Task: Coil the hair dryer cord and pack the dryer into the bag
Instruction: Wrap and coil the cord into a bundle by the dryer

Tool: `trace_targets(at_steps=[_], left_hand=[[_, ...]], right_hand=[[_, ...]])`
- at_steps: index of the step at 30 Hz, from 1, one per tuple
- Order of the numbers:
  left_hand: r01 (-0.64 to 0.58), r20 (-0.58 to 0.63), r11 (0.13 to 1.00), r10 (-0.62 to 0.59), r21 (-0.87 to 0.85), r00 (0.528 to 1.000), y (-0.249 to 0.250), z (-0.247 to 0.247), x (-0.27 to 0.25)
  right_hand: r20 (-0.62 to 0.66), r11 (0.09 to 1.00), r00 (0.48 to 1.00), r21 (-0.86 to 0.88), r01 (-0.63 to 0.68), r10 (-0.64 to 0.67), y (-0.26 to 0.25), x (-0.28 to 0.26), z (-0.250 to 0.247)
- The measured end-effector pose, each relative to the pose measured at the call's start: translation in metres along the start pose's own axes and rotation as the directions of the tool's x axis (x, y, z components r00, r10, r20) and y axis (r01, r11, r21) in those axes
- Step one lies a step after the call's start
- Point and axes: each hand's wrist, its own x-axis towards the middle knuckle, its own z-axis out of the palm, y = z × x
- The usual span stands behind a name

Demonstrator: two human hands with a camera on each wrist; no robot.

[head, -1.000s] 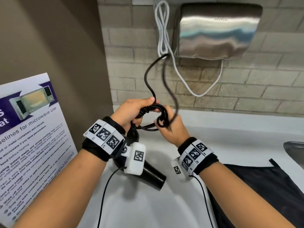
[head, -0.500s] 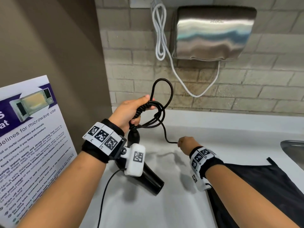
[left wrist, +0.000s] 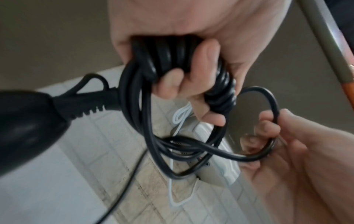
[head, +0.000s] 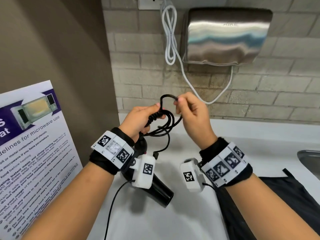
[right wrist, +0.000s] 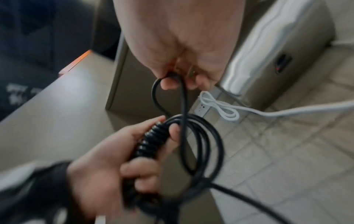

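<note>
Up off the white counter [head: 190, 213], my left hand [head: 138, 118] grips the coiled cord [head: 166, 122] with the hair dryer [head: 159, 191] hanging below; my right hand [head: 192, 113] pinches a loop. Beside my right forearm lies the black bag [head: 285, 205], with a steel hand dryer [head: 225, 35] on the wall ahead.

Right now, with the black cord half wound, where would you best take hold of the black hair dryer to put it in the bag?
Probably the black hair dryer's handle, taken from above: it rises under the left hand, which grips the black cord coils at its top, while the barrel slants down toward the white counter. The right hand pinches a cord loop.
</note>
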Motion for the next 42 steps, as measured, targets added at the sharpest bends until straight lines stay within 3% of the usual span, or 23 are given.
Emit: trace_targets(at_steps=[3,5,8,13,17,21,28,32,37,42], left_hand=[[0.032,0.02,0.992,-0.03,-0.12,0.999,-0.002,-0.005,0.006],[0.037,0.092,0.991,-0.025,-0.13,0.995,-0.003,-0.005,0.005],[0.012,0.161,0.992,0.008,-0.125,0.987,-0.002,-0.006,0.0],[0.001,0.124,0.993,0.014,-0.119,0.992,-0.001,-0.004,-0.004],[0.005,0.071,0.995,0.003,-0.102,0.997,0.003,0.001,-0.007],[-0.034,0.064,0.999,0.036,-0.03,0.997,0.001,0.007,-0.006],[-0.044,0.116,0.998,0.038,0.047,0.992,-0.001,0.004,-0.006],[-0.004,0.107,0.999,-0.001,0.041,0.994,0.003,-0.001,-0.007],[-0.007,0.103,0.993,-0.005,0.114,0.995,0.006,0.002,-0.01],[-0.055,0.149,0.996,0.044,0.073,0.988,0.006,0.006,-0.014]], right_hand=[[0.147,0.998,0.989,-0.055,-0.006,0.014,0.009,-0.018,0.012],[0.14,0.995,0.99,-0.101,0.001,0.013,0.021,-0.026,0.021],[0.098,0.95,0.992,-0.291,0.11,-0.085,0.029,-0.032,0.028],[0.09,0.92,0.995,-0.385,0.078,-0.046,0.036,-0.032,0.03],[0.052,0.959,0.997,-0.276,0.063,-0.05,0.034,-0.038,0.025],[0.061,0.951,0.982,-0.244,0.188,-0.179,0.028,-0.031,0.019],[0.056,0.977,0.997,-0.203,0.065,-0.054,0.03,-0.029,0.013],[0.052,0.949,0.985,-0.265,0.173,-0.166,0.034,-0.023,0.004],[0.239,0.999,0.971,-0.042,0.024,-0.013,0.034,-0.014,-0.004],[0.096,0.992,0.992,0.11,0.067,-0.077,0.041,-0.023,0.004]])
